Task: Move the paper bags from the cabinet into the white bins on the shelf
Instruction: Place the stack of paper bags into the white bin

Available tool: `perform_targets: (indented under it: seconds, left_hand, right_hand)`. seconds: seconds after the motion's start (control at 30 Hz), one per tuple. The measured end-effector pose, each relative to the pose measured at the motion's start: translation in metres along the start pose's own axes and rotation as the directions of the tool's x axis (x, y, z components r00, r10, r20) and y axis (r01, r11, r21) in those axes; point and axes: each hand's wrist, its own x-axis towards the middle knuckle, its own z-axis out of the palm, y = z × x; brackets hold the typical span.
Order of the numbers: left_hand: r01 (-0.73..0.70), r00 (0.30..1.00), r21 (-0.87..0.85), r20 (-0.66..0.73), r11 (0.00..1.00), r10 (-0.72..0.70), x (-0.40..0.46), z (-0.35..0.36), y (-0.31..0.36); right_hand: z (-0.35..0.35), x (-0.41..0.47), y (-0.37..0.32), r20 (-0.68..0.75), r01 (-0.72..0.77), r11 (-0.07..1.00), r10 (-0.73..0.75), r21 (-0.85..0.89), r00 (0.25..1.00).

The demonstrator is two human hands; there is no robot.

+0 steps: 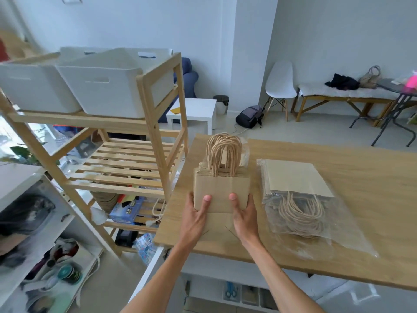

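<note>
In the head view, the person holds a stack of folded paper bags (222, 190) with both hands above the near left corner of the wooden cabinet top (338, 195). The left hand (195, 216) grips the left lower edge of the stack, with its thumb lying on the front face and the other fingers hidden behind. The right hand (244, 214) grips the right lower edge in the same way, thumb on the front and fingers curled round the side. The twisted paper handles (223, 152) of the bags stand up at the far end of the stack.

To the right of this stack, on the same cabinet top, lies a second pack of paper bags in a clear plastic wrapper (300, 199). Its handles point toward the person, and it lies apart from the held stack.

To the left of the cabinet top stands a wooden shelf (158, 123). On its upper level sit two white bins (101, 89) side by side, touching each other, and the rim of another white bin shows behind them. What is inside the bins cannot be seen from here.

Behind the cabinet top, near the wall, there are a white chair (281, 82) and a wooden bench (338, 96).
</note>
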Motion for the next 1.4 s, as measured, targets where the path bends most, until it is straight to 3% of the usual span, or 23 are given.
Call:
perform_targets:
  seconds: [0.33,0.63,0.77,0.9,1.1,1.27,1.4]
  left_hand:
    - [-0.1,0.995,0.024,-0.025,0.995,0.101,0.004,-0.015,0.116]
    - [-0.207,0.978,0.028,-0.013,0.978,0.208,0.033,-0.051,0.211]
    - [-0.252,0.967,0.057,-0.025,0.966,0.253,0.054,-0.068,0.232]
    - [-0.278,0.959,-0.017,-0.065,0.96,0.276,0.078,-0.086,0.247]
    - [-0.341,0.935,0.011,-0.096,0.94,0.341,0.136,-0.118,0.276]
    - [-0.419,0.901,0.008,-0.122,0.908,0.417,0.183,-0.15,0.301]
    - [-0.438,0.899,0.002,-0.014,0.899,0.438,0.223,-0.184,0.319]
  right_hand:
    - [0.005,0.015,-0.122,0.264,-0.059,0.998,0.058,-0.006,0.963]
    - [0.032,0.053,-0.217,0.581,-0.136,0.987,0.062,0.084,0.811]
    - [0.054,0.069,-0.242,0.563,-0.052,0.996,0.0,0.076,0.826]
    - [0.08,0.089,-0.257,0.577,0.005,0.996,-0.055,0.089,0.815]
    - [0.129,0.132,-0.283,0.709,-0.018,0.992,-0.078,0.126,0.7]
    - [0.177,0.17,-0.317,0.657,0.121,0.987,-0.16,0.106,0.737]
    - [0.221,0.201,-0.33,0.595,0.229,0.967,-0.25,0.112,0.764]
